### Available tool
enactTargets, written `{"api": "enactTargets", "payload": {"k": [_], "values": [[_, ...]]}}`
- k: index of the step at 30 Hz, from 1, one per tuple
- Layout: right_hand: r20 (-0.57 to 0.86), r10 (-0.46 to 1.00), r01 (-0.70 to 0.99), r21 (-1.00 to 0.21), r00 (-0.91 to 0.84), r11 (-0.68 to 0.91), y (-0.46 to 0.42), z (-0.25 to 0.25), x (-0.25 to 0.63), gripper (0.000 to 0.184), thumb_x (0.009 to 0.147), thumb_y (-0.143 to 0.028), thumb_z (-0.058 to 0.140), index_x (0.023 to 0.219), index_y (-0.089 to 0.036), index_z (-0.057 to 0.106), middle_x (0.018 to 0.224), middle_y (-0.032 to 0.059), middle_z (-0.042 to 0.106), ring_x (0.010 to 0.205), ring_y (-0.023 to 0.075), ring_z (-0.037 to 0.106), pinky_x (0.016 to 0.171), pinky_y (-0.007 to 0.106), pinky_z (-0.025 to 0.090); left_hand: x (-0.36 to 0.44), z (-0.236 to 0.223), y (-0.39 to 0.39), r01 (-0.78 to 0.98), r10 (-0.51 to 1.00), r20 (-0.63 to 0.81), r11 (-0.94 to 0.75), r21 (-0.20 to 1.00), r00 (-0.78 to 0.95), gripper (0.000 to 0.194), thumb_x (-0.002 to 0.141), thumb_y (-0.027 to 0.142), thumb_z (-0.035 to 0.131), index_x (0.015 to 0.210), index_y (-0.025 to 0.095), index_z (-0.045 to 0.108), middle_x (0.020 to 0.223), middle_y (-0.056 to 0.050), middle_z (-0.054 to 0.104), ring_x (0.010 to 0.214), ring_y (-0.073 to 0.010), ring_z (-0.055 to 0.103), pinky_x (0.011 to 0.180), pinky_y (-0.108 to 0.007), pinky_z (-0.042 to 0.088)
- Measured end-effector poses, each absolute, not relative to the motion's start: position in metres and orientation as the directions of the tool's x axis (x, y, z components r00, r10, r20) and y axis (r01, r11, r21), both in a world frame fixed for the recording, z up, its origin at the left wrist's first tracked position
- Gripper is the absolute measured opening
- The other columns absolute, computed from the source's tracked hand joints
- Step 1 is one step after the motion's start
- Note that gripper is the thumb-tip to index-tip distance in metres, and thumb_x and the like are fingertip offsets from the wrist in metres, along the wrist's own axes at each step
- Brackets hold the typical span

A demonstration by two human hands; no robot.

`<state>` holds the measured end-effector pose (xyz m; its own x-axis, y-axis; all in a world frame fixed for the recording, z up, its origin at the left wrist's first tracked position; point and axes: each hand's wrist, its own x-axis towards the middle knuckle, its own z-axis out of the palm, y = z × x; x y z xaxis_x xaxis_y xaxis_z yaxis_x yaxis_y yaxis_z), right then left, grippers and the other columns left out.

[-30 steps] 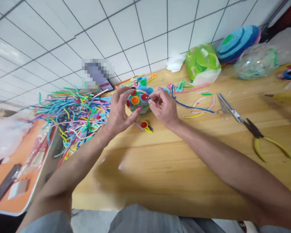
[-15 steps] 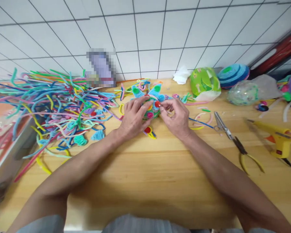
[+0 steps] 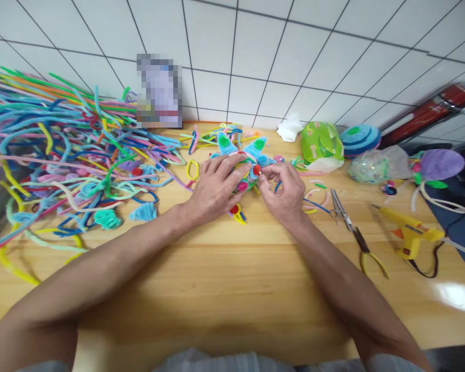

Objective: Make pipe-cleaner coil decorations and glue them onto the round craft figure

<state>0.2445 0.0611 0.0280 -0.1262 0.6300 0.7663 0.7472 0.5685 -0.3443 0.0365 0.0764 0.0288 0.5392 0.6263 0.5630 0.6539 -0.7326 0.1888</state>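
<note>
A small ball-shaped craft of coiled pipe cleaners (image 3: 248, 173), green with red, pink and blue spiral discs, sits between my hands at the far middle of the wooden table (image 3: 232, 289). My left hand (image 3: 215, 187) wraps over its left side with fingers curled on it. My right hand (image 3: 284, 188) pinches at its right side, next to a red disc, and a dark blue pipe cleaner (image 3: 313, 204) trails out to the right. Two blue cones with green tips (image 3: 240, 145) stand just behind the craft.
A big heap of coloured pipe cleaners (image 3: 62, 155) covers the left of the table. A red-and-yellow coil (image 3: 237, 212) lies near my wrists. Scissors (image 3: 340, 206), yellow-handled pliers (image 3: 370, 256) and a yellow glue gun (image 3: 408, 232) lie to the right. Green and clear bags (image 3: 321, 142) sit by the tiled wall.
The view has swung left and levelled, so the heap now fills the left side. My hands have lowered the craft closer to the table and closed in tighter around it.
</note>
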Motion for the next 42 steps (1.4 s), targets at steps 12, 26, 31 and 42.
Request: {"api": "enactTargets", "payload": {"k": [12,26,31,42], "values": [[0.784,0.605,0.745,-0.319,-0.139,0.585,0.0617,0.0266,0.2434,0.013,0.09,-0.013,0.064,0.093,-0.025,0.06,0.085,0.0007,0.069,0.076,0.0179,0.065,0.07,0.033,0.053,0.0359,0.026,0.0775,0.651,0.567,0.61,-0.751,0.107,0.553,0.046,0.097,0.029,0.06,0.142,0.02,0.055,0.148,-0.015,0.058,0.132,-0.0327,0.051,0.102,-0.048,0.041],[0.735,0.677,0.725,-0.446,-0.039,0.525,0.06,0.0278,0.2401,0.01,0.09,-0.016,0.064,0.086,-0.025,0.061,0.079,-0.0016,0.069,0.069,0.0155,0.061,0.069,0.032,0.053,0.0349,0.0252,0.0789,0.629,0.557,0.612,-0.768,0.123,0.561,0.046,0.097,0.029,0.06,0.143,0.022,0.055,0.148,-0.015,0.058,0.133,-0.033,0.051,0.102,-0.049,0.041],[0.737,0.675,0.701,-0.466,-0.028,0.539,0.0596,0.0291,0.2398,0.009,0.091,-0.017,0.066,0.086,-0.025,0.062,0.078,-0.0024,0.067,0.067,0.0146,0.059,0.067,0.031,0.052,0.0347,0.0253,0.0787,0.626,0.562,0.605,-0.769,0.13,0.564,0.046,0.097,0.028,0.06,0.142,0.022,0.055,0.149,-0.015,0.057,0.133,-0.0329,0.051,0.103,-0.05,0.041],[0.78,0.617,0.753,-0.343,-0.105,0.561,0.0598,0.0341,0.2406,0.007,0.094,-0.018,0.065,0.091,-0.025,0.067,0.086,0.001,0.073,0.073,0.0156,0.065,0.068,0.031,0.053,0.035,0.0258,0.0788,0.631,0.571,0.594,-0.765,0.134,0.567,0.045,0.098,0.028,0.059,0.142,0.022,0.055,0.15,-0.014,0.057,0.133,-0.0324,0.051,0.103,-0.049,0.041]]}}
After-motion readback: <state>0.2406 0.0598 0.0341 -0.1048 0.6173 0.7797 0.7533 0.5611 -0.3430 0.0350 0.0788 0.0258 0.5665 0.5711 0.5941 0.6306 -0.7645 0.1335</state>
